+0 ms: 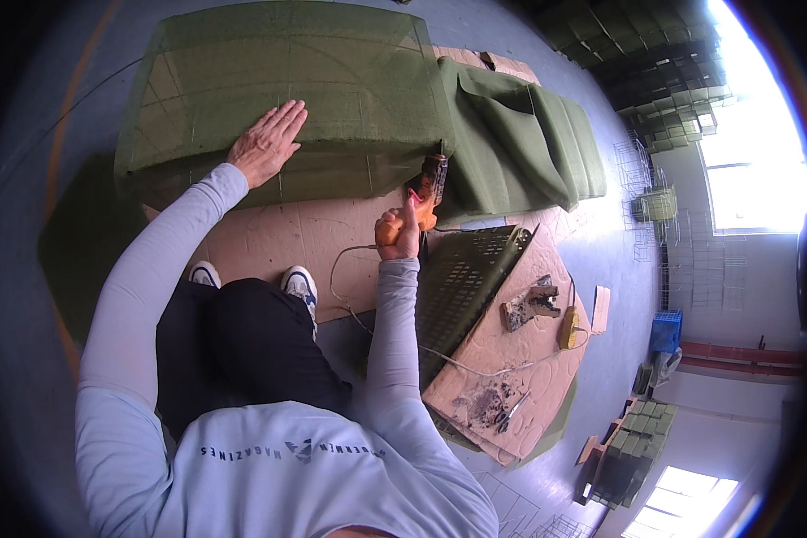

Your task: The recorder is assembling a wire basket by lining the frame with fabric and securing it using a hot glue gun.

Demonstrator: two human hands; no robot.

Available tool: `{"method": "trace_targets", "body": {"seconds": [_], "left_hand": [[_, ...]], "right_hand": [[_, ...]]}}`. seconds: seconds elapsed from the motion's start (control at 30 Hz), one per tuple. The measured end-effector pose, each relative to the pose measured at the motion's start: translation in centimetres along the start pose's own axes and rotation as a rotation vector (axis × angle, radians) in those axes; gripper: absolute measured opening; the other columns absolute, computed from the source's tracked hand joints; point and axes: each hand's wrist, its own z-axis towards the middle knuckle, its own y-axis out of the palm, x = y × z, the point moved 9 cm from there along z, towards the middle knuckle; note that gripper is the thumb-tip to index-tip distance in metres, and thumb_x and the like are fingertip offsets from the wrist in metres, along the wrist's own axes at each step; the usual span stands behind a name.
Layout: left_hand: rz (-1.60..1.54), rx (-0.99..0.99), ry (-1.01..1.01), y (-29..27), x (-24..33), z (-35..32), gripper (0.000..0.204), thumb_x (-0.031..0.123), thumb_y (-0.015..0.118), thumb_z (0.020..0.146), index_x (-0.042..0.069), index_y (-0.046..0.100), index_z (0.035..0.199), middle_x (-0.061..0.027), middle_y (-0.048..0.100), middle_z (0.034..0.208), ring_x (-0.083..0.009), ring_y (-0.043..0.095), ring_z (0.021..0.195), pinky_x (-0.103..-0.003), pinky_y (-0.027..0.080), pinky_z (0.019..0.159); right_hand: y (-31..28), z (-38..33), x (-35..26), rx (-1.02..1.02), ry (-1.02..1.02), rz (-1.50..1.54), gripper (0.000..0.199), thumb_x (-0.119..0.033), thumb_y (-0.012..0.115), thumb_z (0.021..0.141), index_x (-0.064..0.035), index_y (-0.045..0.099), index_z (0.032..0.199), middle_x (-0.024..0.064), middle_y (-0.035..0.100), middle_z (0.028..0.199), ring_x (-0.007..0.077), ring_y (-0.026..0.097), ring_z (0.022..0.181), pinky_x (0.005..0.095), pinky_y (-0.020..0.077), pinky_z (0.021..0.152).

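A large box-shaped wire frame covered in green mesh [332, 85] stands in front of me. My left hand [267, 145] lies flat on its near upper edge, fingers stretched out. My right hand [402, 231] is wrapped round the handle of an orange corded glue gun [429, 190], with the thumb on top. The gun's dark, stained front end points up at the frame's near right corner. From this view I cannot tell whether its tip touches the mesh. A cable [334, 285] trails from the handle.
Folded green mesh fabric [524, 134] lies to the right. A green perforated crate [466, 278] carries a cardboard sheet [462, 386] with a dark-stained stand [531, 303], a yellow power strip [569, 327] and scissors [511, 412]. Cardboard [269, 247] covers the floor by my shoes. Green stacks [641, 63] stand far right.
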Motion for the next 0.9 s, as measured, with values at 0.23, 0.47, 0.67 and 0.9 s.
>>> {"method": "trace_targets", "body": {"seconds": [0.23, 0.47, 0.67, 0.9], "left_hand": [[-0.004, 0.004, 0.002, -0.1, 0.0, 0.1, 0.06, 0.023, 0.05, 0.092, 0.001, 0.026, 0.143, -0.0116, 0.024, 0.15, -0.0247, 0.024, 0.139, -0.037, 0.021, 0.116], [-0.001, 0.006, 0.007, 0.1, -0.4, -0.1, 0.062, 0.023, 0.052, 0.091, 0.0, 0.026, 0.142, -0.0131, 0.024, 0.15, -0.0258, 0.024, 0.139, -0.038, 0.021, 0.115], [-0.022, -0.012, -0.031, -0.5, -1.6, -1.1, 0.064, 0.026, 0.053, 0.09, 0.0, 0.026, 0.142, -0.0138, 0.025, 0.15, -0.0262, 0.024, 0.139, -0.039, 0.021, 0.115], [0.016, -0.047, -0.092, -1.2, -4.4, -4.1, 0.063, 0.026, 0.053, 0.091, 0.001, 0.027, 0.143, -0.0116, 0.025, 0.15, -0.025, 0.023, 0.139, -0.041, 0.02, 0.114]], "right_hand": [[1.3, -1.7, 4.9, 0.012, 0.102, -0.084, 0.026, -0.034, 0.066, 0.087, -0.0141, 0.051, 0.08, 0.0015, 0.053, 0.067, 0.0159, 0.055, 0.058, 0.0312, 0.046, 0.054], [3.8, -5.0, 12.4, -0.044, 0.268, -0.231, 0.028, -0.036, 0.065, 0.087, -0.0137, 0.05, 0.081, 0.0024, 0.053, 0.07, 0.0147, 0.054, 0.059, 0.0307, 0.0448, 0.054], [4.8, -6.6, 15.8, -0.03, 0.324, -0.194, 0.03, -0.034, 0.067, 0.085, -0.0089, 0.051, 0.086, 0.0047, 0.054, 0.071, 0.0173, 0.055, 0.057, 0.0331, 0.0471, 0.051], [5.5, -7.2, 16.9, -0.067, 0.362, -0.239, 0.027, -0.035, 0.065, 0.087, -0.0125, 0.049, 0.084, 0.0035, 0.053, 0.072, 0.0153, 0.053, 0.059, 0.0315, 0.0449, 0.056]]}}
